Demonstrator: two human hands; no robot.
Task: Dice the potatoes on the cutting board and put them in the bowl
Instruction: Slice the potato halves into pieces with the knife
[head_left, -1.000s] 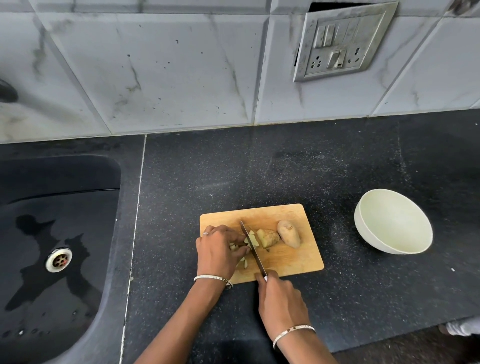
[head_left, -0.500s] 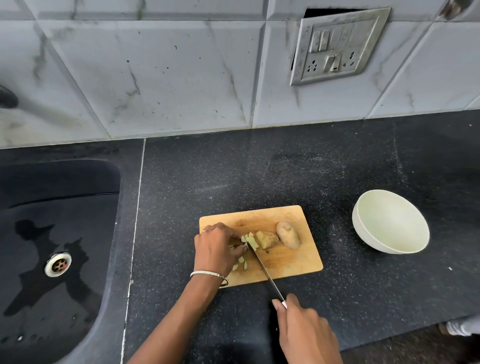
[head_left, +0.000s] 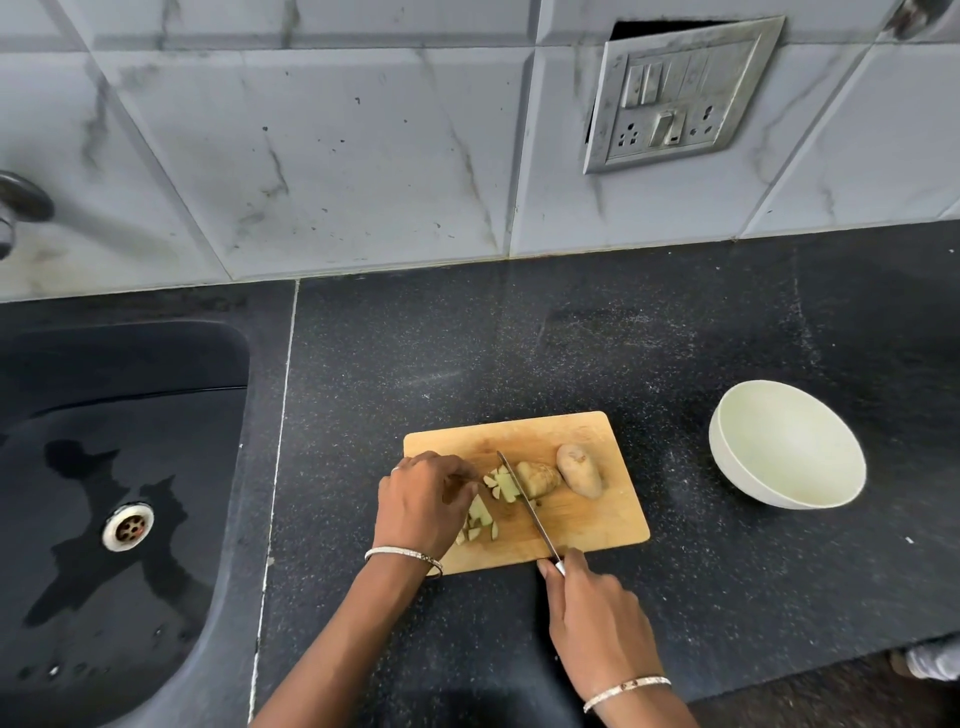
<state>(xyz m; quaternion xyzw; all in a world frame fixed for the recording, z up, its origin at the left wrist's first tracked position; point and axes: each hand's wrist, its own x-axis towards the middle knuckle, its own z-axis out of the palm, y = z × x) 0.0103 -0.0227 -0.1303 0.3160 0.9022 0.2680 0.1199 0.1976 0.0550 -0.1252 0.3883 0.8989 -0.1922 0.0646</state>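
left hand curls on the half-cut potato so it cannot roll | right hand grips the knife, blade down on it | whole potato waits right on the cutting board | bowl sits right, handy for later (nothing in it yet)

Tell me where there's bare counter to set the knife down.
Free: the counter between the cutting board and the wall tiles; the strip between board and bowl; the counter right of the right hand. Crowded: the board's left and middle, where the left hand, knife, cut potato and whole potato sit.
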